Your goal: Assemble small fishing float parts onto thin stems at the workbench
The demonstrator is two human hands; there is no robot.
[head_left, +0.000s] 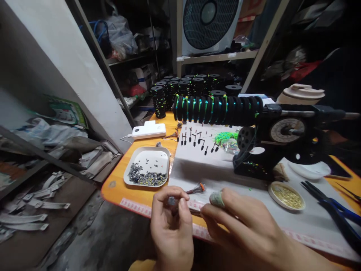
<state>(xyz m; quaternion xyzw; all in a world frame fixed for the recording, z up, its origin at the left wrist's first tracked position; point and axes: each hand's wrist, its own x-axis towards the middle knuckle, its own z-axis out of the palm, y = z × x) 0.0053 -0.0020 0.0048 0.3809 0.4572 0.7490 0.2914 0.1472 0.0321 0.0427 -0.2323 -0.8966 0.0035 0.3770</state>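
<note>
Near the table's front edge, my left hand (173,226) is curled with thumb and fingertips pressed together around a bundle of thin dark strands. An orange-tipped bunch of dark strands (199,188) shows just beyond the fingertips. My right hand (239,222), with a greenish wrap (216,199) on one finger, is closed close to the left one; thin dark strands run between the two. What its fingertips pinch is too small to make out. Left of them sits a white tray (126,171) of small dark and yellow pieces. Small black parts (194,141) lie on the white sheet (186,158).
A black machine (287,131) holds a long row of black spools (214,109). At right are a dish of gold pieces (287,195) and blue-handled pliers (335,210). A white power strip (149,130) lies at back left. Stacked spools (184,88) stand behind.
</note>
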